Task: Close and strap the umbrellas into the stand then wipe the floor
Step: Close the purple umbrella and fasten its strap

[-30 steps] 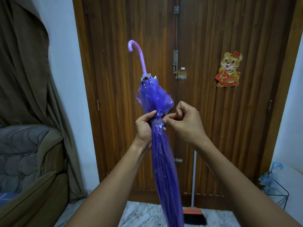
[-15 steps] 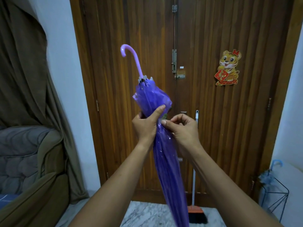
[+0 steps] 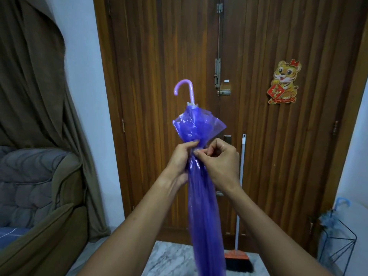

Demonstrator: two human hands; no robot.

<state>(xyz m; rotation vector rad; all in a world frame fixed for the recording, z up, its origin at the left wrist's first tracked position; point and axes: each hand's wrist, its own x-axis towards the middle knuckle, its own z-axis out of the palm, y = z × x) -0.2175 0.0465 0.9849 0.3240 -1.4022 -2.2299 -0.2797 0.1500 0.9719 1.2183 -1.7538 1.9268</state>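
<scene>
A closed purple umbrella (image 3: 203, 206) is held upright in front of me, its hooked lilac handle (image 3: 184, 89) at the top. My left hand (image 3: 180, 160) wraps around the gathered canopy from the left. My right hand (image 3: 221, 162) pinches at the same spot from the right, fingertips meeting my left thumb; the strap itself is too small to make out. Above the hands the canopy fans out loosely. A black wire umbrella stand (image 3: 336, 244) sits at the lower right, with a pale blue umbrella (image 3: 338, 208) in it.
A closed wooden double door (image 3: 258, 116) fills the background, with a tiger sticker (image 3: 283, 82). An orange-headed broom (image 3: 238, 253) leans against the door on the marble floor (image 3: 169, 259). A brown sofa (image 3: 37, 206) and curtain stand at the left.
The umbrella has straightened from a left lean to nearly upright and sits lower in view. Both hands stayed at the same spot on the canopy, and the right fingers have curled tighter into a pinch.
</scene>
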